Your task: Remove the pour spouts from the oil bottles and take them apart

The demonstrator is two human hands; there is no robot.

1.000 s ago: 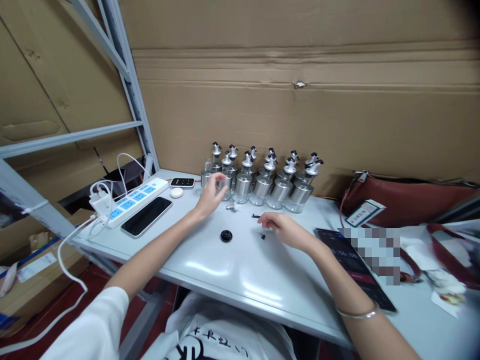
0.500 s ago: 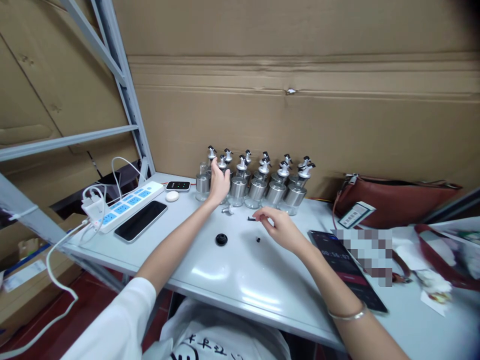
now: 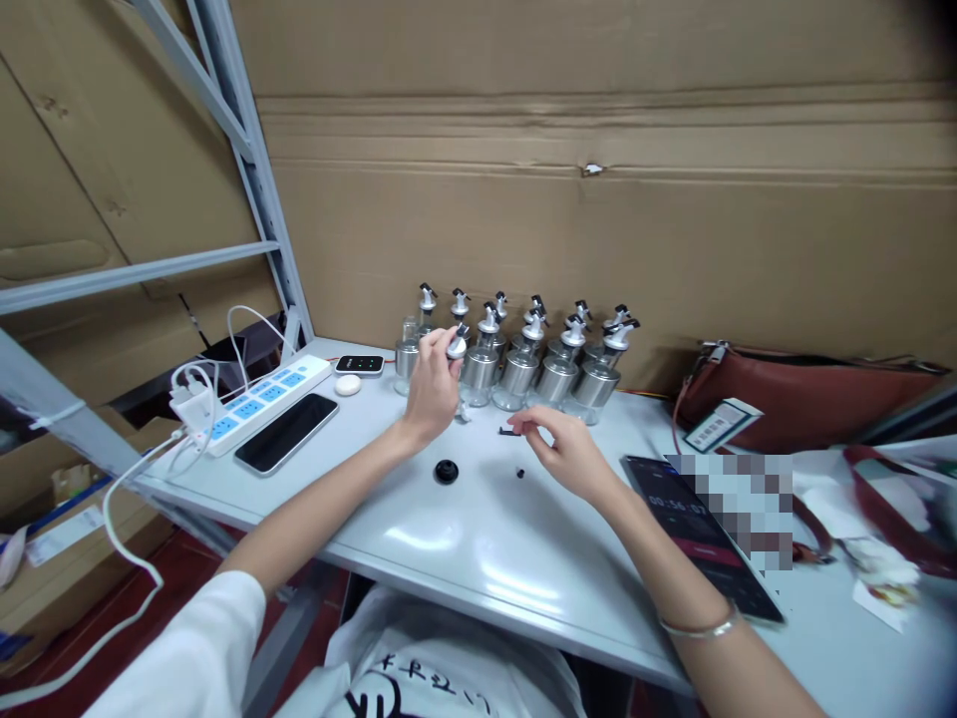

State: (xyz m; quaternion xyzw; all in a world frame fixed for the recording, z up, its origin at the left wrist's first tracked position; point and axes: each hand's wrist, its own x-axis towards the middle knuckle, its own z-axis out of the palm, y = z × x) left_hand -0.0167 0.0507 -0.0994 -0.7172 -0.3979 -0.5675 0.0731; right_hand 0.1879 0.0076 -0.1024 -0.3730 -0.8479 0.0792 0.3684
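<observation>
My left hand (image 3: 432, 391) is closed around the silver pourer top (image 3: 457, 348) of a bottle in the front row; the hand hides what is below it. My right hand (image 3: 560, 449) has its thumb and forefinger pinched at the end of a small black lever piece (image 3: 508, 432), low over the table. Below my left hand lies a loose silver pourer spout (image 3: 464, 413), partly covered. A round black cap (image 3: 447, 472) and a tiny black plug (image 3: 520, 474) lie nearer me. Glass-and-steel bottles (image 3: 517, 374) with pourers stand in two rows behind.
An open-necked bottle (image 3: 407, 365) stands at the left end. Left of it are a power strip (image 3: 261, 399), a phone (image 3: 288, 434), a small black device (image 3: 360, 365) and a white disc (image 3: 348, 385). A tablet (image 3: 695, 534) and a brown bag (image 3: 822, 399) lie right.
My left hand has gone from open fingers beside the bottles to a closed grip on a pourer top. My right hand stays at the black lever piece. The view shifts slightly.
</observation>
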